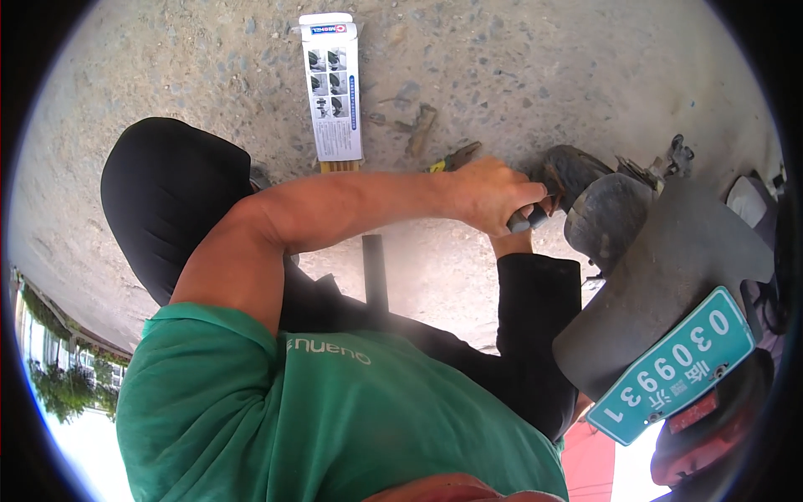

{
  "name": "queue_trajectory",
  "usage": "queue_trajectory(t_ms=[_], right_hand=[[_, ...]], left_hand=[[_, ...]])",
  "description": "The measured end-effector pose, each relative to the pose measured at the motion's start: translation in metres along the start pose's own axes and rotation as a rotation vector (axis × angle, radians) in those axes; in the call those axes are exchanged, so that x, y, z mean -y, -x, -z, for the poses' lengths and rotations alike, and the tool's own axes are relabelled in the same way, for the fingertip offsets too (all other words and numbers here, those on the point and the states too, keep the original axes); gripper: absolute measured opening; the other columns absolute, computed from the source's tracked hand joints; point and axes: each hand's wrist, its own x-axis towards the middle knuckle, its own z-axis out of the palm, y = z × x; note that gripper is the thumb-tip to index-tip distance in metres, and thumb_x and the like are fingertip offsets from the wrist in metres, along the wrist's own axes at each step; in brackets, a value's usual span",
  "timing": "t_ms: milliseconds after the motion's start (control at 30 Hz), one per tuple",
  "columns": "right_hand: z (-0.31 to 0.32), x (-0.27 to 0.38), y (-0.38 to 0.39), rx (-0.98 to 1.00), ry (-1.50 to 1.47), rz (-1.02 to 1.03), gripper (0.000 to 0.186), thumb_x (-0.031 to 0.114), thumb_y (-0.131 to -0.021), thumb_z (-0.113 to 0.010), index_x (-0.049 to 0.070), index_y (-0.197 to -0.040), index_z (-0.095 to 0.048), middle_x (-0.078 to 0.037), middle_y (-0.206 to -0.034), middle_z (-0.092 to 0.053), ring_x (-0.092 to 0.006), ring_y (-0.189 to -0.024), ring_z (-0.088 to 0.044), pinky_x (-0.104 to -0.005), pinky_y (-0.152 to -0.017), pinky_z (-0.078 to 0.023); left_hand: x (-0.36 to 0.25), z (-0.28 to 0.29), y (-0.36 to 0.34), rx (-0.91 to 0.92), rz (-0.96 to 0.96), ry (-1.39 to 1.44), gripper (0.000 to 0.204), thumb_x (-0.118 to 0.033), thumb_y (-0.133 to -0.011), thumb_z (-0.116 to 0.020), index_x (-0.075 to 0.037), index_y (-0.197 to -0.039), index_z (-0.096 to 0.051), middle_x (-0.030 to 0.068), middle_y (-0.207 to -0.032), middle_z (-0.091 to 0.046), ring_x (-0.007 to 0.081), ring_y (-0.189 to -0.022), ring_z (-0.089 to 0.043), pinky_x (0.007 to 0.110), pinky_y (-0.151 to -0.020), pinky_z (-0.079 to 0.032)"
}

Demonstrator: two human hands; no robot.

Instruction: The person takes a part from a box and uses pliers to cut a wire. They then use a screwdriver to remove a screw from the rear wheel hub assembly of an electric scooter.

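Note:
My left hand [493, 194], on a bare arm stretched across from the left, is closed round a tool with dark grey rounded handle ends [519, 222]; its kind is hidden. Beneath it, my right hand's wrist [512, 244] comes out of a black sleeve, and its fingers are hidden behind the left hand. Both are beside the dirty dark wheel parts [577, 176] of a two-wheeled vehicle. Close to the left wrist, pliers with yellow-green handles [456, 159] lie on the ground.
A white printed box [335, 100] lies on the gritty ground [251, 50], near a small brownish piece [421, 130]. At the right are the vehicle's dark mudguard [669, 259], a teal number plate [673, 364] and a red lamp [694, 412]. A dark bar [375, 272] stands near my legs.

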Motion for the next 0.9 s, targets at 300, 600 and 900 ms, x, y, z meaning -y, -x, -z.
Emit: queue_trajectory(t_ms=[300,600,900], right_hand=[[0.006,-0.008,0.002,0.012,0.079,0.020,0.037,0.028,-0.104,-0.056,0.009,-0.135,-0.055,-0.007,-0.136,-0.059,-0.0199,-0.128,-0.053,-0.0380,-0.110,-0.044],[0.010,-0.020,0.010,0.004,0.190,0.074,0.036,0.028,-0.103,-0.056,0.010,-0.135,-0.055,-0.007,-0.136,-0.058,-0.0200,-0.129,-0.052,-0.0385,-0.110,-0.043],[0.006,-0.025,0.011,-0.014,0.493,0.410,0.035,0.028,-0.103,-0.056,0.011,-0.134,-0.055,-0.006,-0.136,-0.058,-0.0200,-0.131,-0.052,-0.0391,-0.111,-0.043]], left_hand=[[-0.015,-0.020,-0.002,-0.265,0.223,0.390,0.028,-0.013,-0.085,-0.068,-0.001,-0.111,-0.071,0.0168,-0.096,-0.075,0.0339,-0.085,-0.073,0.040,-0.079,-0.058],[-0.031,-0.029,-0.004,-0.298,0.703,0.925,0.021,-0.010,-0.092,-0.059,0.000,-0.107,-0.070,0.0054,-0.074,-0.063,0.0129,-0.069,-0.059,0.031,-0.064,-0.048],[-0.037,0.008,-0.001,-0.067,0.829,0.980,0.028,-0.010,-0.095,-0.057,0.003,-0.119,-0.066,0.0048,-0.080,-0.067,0.0115,-0.068,-0.060,0.028,-0.060,-0.047]])
